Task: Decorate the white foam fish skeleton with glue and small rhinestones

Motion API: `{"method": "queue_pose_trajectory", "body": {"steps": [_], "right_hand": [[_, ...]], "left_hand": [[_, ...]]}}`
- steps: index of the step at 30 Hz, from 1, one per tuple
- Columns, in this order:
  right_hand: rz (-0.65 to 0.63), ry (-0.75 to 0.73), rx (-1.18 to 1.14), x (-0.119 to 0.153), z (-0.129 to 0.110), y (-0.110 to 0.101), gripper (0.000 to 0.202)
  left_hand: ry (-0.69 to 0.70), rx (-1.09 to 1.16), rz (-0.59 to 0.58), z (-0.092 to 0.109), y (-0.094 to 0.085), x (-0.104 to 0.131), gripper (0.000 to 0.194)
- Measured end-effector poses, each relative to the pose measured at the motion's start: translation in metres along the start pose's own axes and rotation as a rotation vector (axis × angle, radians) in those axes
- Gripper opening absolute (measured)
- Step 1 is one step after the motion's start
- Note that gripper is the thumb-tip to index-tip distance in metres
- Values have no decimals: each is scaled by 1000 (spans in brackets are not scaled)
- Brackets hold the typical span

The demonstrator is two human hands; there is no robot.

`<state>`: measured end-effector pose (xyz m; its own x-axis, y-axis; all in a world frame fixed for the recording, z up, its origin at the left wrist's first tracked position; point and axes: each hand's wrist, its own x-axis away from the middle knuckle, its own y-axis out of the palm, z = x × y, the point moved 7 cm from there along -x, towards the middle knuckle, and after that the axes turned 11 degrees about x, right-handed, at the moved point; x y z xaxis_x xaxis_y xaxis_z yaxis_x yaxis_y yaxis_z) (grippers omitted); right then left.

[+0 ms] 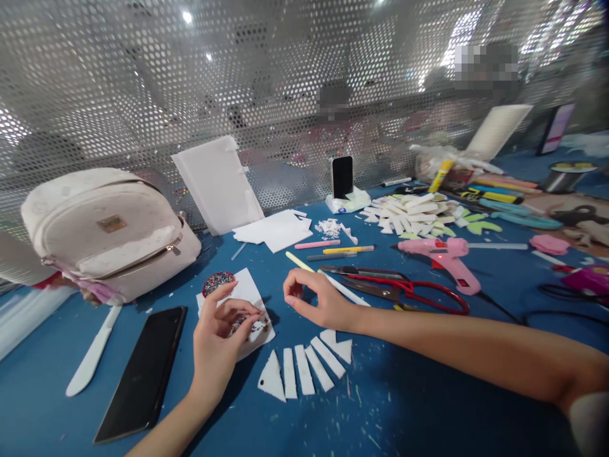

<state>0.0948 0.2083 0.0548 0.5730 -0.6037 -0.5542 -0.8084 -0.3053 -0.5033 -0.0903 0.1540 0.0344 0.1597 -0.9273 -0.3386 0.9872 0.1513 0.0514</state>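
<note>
My left hand (pixel 221 339) is over a white card (pixel 245 285), with thumb and fingertips pinched together above small mixed-colour beads (pixel 259 325) on it. What sits between those tips is too small to make out. On the card's far corner stands a round red dish of beads (pixel 219 282). My right hand (pixel 323 298) hovers to the right, thumb and forefinger curled into a ring with their tips close; anything in them is not visible. Below both hands, flat white pieces (pixel 304 369) lie in a curved row: a triangle with a black dot, several strips and a notched end piece.
On the left are a backpack (pixel 109 228), a white knife (pixel 92 355) and a black phone (pixel 143 374). To the right lie red-handled scissors (pixel 428 295), a pink glue gun (pixel 447 254) with its cord, and pens (pixel 349 249). A pile of white strips (pixel 409 212) lies behind.
</note>
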Motion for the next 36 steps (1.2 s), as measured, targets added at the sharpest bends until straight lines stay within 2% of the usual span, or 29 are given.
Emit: {"method": "queue_pose_trajectory", "body": {"steps": [16,29,36], "right_hand": [[21,-49,90,2,-2,0,7],[39,-108,149,2,-5,-2,6],[36,-106,150,2,-5,-3,7]], "left_hand": [[-2,55,17,2,-2,2,48],[76,61,32,7,-2,5,46],[72,54,32,8,-1,5,46]]}}
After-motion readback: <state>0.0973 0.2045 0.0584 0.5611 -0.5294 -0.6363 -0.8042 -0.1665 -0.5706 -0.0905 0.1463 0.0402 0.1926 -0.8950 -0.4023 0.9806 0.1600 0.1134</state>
